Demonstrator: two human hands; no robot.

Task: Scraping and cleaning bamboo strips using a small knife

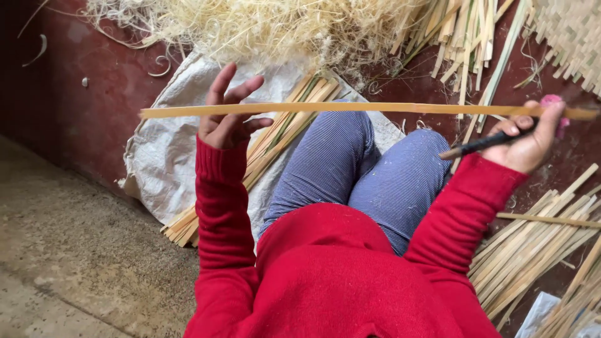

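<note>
So the long bamboo strip [375,108] is stretched flat across the view, above the knees in striped blue trousers [369,169], and I'd guess it's held out level like that so the whole length stays straight and easy to work along. The left hand [226,116] is mostly open — fingers spread and pointing up, with the strip running across in front of them, so it looks more like a guide or a rest than a real grip, though I can't tell if the thumb pinches it from behind. The right hand [527,141] is closed around a knife [485,144] with a dark blade or shaft angled back toward the body and a pink bit at the top end; it sits right where the strip's far end passes, probably so the edge meets the strip there. Around the person it's all the same pale, stiff, flat-sided stuff: a bundle of strips [263,156] lying on a crinkly white woven sack [163,156], another heap of strips [538,244] by the right arm, and a fluffy pile of curly shavings [250,25] up top — fine and stringy. A corner of woven mat [573,37] shows too, on a dark red floor [94,106].
</note>
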